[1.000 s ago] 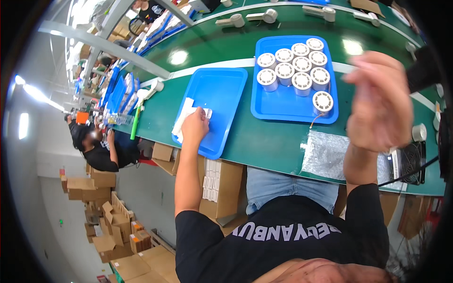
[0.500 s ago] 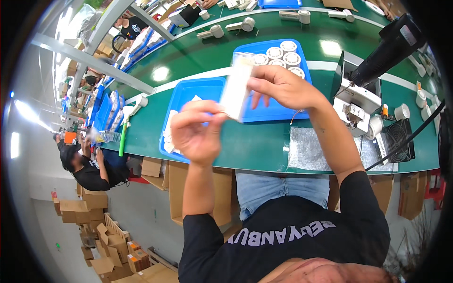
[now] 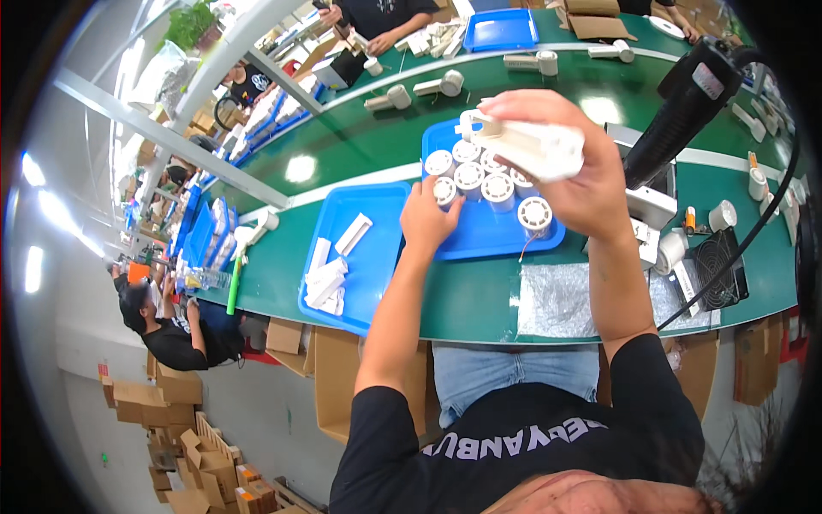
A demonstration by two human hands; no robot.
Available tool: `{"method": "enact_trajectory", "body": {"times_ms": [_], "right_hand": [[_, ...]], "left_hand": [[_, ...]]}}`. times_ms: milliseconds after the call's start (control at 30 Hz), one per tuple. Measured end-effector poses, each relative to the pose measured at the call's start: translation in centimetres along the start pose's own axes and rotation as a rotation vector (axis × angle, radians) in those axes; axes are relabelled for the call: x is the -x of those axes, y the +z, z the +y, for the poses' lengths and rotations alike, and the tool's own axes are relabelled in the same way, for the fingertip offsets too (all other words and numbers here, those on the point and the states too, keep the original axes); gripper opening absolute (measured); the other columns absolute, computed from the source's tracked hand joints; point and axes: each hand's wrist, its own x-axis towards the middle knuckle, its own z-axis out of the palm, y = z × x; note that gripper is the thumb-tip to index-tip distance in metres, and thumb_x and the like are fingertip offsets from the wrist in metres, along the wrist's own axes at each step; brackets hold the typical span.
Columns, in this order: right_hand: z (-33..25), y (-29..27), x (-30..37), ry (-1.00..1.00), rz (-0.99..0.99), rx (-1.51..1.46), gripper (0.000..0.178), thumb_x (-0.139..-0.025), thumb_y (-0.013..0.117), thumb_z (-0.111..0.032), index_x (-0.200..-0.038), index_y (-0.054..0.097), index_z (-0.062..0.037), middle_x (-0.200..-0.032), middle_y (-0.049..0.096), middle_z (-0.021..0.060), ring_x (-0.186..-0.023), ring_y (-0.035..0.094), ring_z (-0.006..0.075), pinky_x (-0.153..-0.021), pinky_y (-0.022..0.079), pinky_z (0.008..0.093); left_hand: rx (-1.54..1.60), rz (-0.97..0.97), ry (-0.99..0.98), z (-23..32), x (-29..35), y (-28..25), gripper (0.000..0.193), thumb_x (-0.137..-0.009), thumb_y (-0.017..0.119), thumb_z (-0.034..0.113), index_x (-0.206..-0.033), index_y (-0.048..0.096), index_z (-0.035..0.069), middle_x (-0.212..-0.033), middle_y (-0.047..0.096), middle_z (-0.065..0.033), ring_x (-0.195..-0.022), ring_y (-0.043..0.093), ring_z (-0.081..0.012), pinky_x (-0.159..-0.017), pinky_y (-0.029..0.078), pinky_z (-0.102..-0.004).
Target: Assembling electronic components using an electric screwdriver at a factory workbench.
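My right hand [image 3: 592, 167] is closed around a long white plastic handle shell [image 3: 538, 152], held up over the right blue tray [image 3: 454, 247]; its hollow inner side shows. At the tray's left side, my left hand [image 3: 425, 218] has its thumb and fingers around a white round fan head [image 3: 444, 191]. More white round fan heads with slotted tops, such as this one [image 3: 497, 187], stand in the same tray. Nearest me there, another fan head [image 3: 534, 212] trails a thin wire over the tray's edge.
A second blue tray [image 3: 390, 206] at left holds white strip-shaped parts [image 3: 325, 283]. On the right are a black hand tool [image 3: 676, 111] on a stand, a black square fan [image 3: 717, 265] and clear plastic wrap [image 3: 556, 300]. White handheld fans [image 3: 441, 84] lie farther back; co-workers sit beyond.
My left hand has let go of the white shell and moved right to the fan heads. My right hand has turned the shell so its hollow side shows.
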Motion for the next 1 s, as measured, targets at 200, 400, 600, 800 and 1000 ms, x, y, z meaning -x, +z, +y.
{"method": "enact_trajectory", "body": {"times_ms": [200, 400, 600, 800, 1000], "right_hand": [[-0.2, -0.5, -0.1, 0.081, -0.012, -0.104, 0.040, -0.079, 0.073, 0.007, -0.117, 0.066, -0.0024, -0.111, 0.071, 0.0098, -0.105, 0.067, 0.0202, -0.092, 0.053, 0.0330], [0.4, -0.7, -0.2, 0.097, -0.033, -0.214, 0.044, -0.078, 0.076, 0.007, -0.119, 0.063, -0.0013, -0.112, 0.070, 0.0101, -0.105, 0.068, 0.0196, -0.089, 0.056, 0.0313], [0.7, -1.5, 0.0, -0.051, -0.143, -0.319, 0.042, -0.077, 0.080, -0.003, -0.113, 0.058, -0.0015, -0.113, 0.065, 0.0236, -0.107, 0.066, 0.0392, -0.094, 0.054, 0.0522], [2.5, -1.1, 0.2, 0.055, -0.159, -0.650, 0.040, -0.077, 0.075, 0.006, -0.112, 0.058, -0.0017, -0.108, 0.068, 0.0213, -0.111, 0.066, 0.0381, -0.094, 0.055, 0.0485], [1.9, -0.2, 0.4, 0.091, -0.212, -0.781, 0.045, -0.071, 0.077, 0.007, -0.111, 0.058, -0.0013, -0.104, 0.068, 0.0224, -0.108, 0.067, 0.0380, -0.094, 0.054, 0.0496]], "left_hand": [[0.825, 0.129, 0.058, 1.1, 2.6, -4.4, 0.068, -0.074, 0.079, 0.005, -0.134, 0.048, 0.002, -0.123, 0.058, -0.0173, -0.113, 0.061, -0.0284, -0.093, 0.052, -0.0358], [0.858, 0.154, 0.480, 5.4, 2.7, -12.6, 0.068, -0.076, 0.073, -0.003, -0.137, 0.043, 0.000, -0.137, 0.048, -0.0187, -0.123, 0.054, -0.0274, -0.100, 0.049, -0.0372], [0.984, 0.175, 0.438, 5.2, 3.6, -14.0, 0.071, -0.077, 0.072, -0.003, -0.140, 0.039, -0.001, -0.137, 0.048, -0.0219, -0.123, 0.055, -0.0289, -0.100, 0.049, -0.0386], [1.173, 0.092, 0.421, 6.2, 4.2, -14.5, 0.072, -0.079, 0.072, -0.002, -0.141, 0.036, -0.002, -0.138, 0.049, -0.0225, -0.123, 0.056, -0.0289, -0.100, 0.049, -0.0384], [1.189, 0.036, 0.404, 6.6, 4.3, -14.1, 0.071, -0.081, 0.072, -0.001, -0.141, 0.035, -0.001, -0.139, 0.050, -0.0207, -0.122, 0.057, -0.0269, -0.100, 0.049, -0.0379]]}}
